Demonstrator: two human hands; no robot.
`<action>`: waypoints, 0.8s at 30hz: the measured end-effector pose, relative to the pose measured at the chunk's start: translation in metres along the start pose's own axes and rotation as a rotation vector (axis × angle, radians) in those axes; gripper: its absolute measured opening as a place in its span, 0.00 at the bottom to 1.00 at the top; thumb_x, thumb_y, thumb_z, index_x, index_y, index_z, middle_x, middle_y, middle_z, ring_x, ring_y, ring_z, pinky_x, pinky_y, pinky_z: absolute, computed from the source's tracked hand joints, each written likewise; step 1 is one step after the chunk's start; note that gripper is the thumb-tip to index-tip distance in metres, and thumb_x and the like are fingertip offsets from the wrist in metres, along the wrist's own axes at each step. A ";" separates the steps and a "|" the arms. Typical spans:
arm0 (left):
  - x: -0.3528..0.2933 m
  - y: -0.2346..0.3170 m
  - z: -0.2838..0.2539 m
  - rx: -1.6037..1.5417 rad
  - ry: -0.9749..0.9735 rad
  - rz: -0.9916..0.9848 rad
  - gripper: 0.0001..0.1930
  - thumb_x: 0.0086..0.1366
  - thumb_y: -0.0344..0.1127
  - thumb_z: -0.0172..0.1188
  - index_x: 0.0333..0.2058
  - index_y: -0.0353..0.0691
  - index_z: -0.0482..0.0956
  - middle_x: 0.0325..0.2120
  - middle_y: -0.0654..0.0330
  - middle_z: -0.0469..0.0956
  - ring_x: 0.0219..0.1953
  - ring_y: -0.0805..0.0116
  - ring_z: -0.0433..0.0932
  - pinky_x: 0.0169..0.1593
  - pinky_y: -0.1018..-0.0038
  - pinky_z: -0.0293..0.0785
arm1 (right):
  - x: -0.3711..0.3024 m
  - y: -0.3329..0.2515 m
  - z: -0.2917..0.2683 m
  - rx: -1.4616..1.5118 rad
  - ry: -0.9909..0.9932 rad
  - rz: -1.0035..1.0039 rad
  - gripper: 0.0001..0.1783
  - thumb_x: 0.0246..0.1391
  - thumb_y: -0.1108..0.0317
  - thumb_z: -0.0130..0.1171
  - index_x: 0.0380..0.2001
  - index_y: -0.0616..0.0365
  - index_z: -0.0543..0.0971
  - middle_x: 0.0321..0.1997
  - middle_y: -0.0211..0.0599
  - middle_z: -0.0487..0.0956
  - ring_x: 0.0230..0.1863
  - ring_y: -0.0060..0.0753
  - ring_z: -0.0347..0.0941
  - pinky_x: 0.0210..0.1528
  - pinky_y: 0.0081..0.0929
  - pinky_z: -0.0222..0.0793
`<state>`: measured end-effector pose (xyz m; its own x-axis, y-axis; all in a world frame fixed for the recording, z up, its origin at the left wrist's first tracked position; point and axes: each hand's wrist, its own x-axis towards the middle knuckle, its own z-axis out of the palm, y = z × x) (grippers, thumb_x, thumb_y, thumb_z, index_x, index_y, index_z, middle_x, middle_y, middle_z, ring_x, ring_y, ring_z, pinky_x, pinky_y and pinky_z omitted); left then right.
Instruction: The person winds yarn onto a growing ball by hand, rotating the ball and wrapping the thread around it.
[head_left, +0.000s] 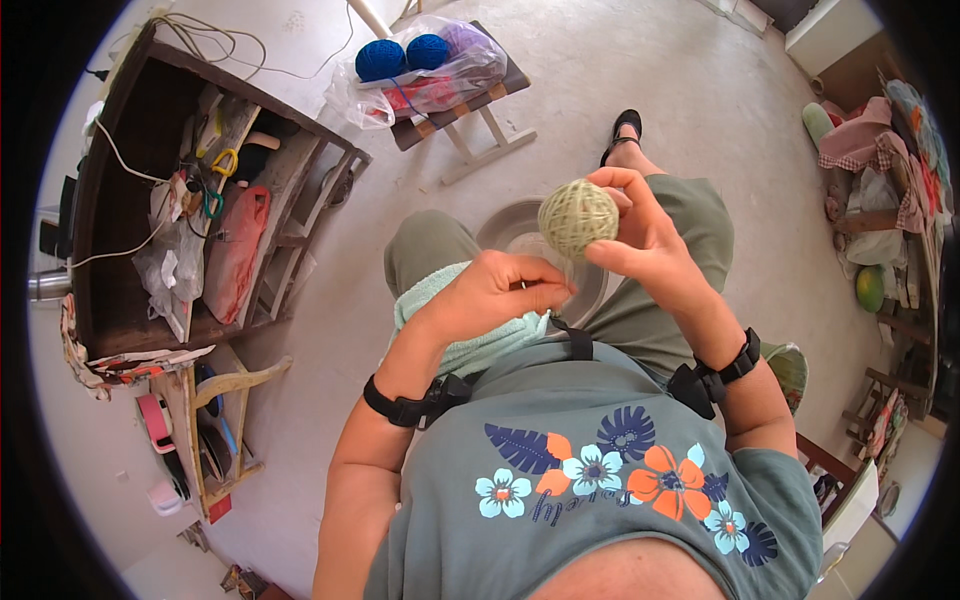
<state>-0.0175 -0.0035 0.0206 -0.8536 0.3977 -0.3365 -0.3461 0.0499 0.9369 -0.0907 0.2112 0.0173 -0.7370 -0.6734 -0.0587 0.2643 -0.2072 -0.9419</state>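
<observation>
A pale green ball of yarn (pixel 578 220) is gripped in the fingers of my right hand (pixel 650 235), held up over my lap. Below it and to the left, my left hand (pixel 505 290) is closed in a pinch, thumb against fingertips. Whatever sits in that pinch is too fine to make out. Over my left thigh lies a light green towel (pixel 440 335), partly under my left forearm. Between my legs, beneath both hands, a round metal basin (pixel 510 218) shows in part. Each wrist wears a black strap.
Ahead, a small stool (pixel 478 100) carries a plastic bag and two blue yarn balls (pixel 381 60). A dark wooden cabinet (pixel 130 200) on the left holds scissors (pixel 224 162) and bags. Cloths (pixel 865 140) are piled at the right, above a green fruit (pixel 870 288).
</observation>
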 end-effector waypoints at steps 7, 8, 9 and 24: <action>-0.006 0.033 -0.020 0.038 0.050 0.220 0.05 0.63 0.29 0.64 0.34 0.34 0.81 0.29 0.67 0.79 0.33 0.81 0.74 0.38 0.82 0.71 | -0.010 -0.002 0.002 -0.096 -0.132 0.187 0.29 0.55 0.64 0.66 0.59 0.57 0.70 0.49 0.29 0.76 0.49 0.19 0.71 0.53 0.22 0.67; -0.002 0.028 -0.019 -0.023 0.110 0.222 0.05 0.63 0.30 0.64 0.34 0.34 0.81 0.28 0.68 0.78 0.32 0.82 0.73 0.37 0.83 0.70 | -0.011 0.000 -0.002 -0.067 -0.222 0.196 0.29 0.58 0.62 0.63 0.60 0.56 0.69 0.51 0.30 0.75 0.51 0.21 0.71 0.54 0.23 0.66; 0.001 0.021 -0.018 -0.023 0.110 0.222 0.05 0.63 0.30 0.64 0.34 0.34 0.81 0.28 0.68 0.78 0.32 0.82 0.73 0.37 0.83 0.70 | -0.012 0.000 -0.002 -0.067 -0.222 0.196 0.29 0.58 0.62 0.63 0.60 0.56 0.69 0.51 0.30 0.75 0.51 0.21 0.71 0.54 0.23 0.66; 0.010 -0.005 -0.014 -0.172 0.214 0.244 0.05 0.63 0.30 0.65 0.35 0.36 0.81 0.28 0.67 0.78 0.31 0.81 0.72 0.35 0.83 0.69 | -0.009 -0.001 0.000 -0.043 -0.116 0.297 0.30 0.57 0.57 0.64 0.56 0.62 0.69 0.50 0.32 0.77 0.53 0.21 0.71 0.56 0.23 0.66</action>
<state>-0.0303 -0.0124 0.0115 -0.9749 0.1773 -0.1344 -0.1671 -0.1845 0.9685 -0.0838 0.2175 0.0191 -0.5550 -0.7770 -0.2969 0.4286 0.0388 -0.9027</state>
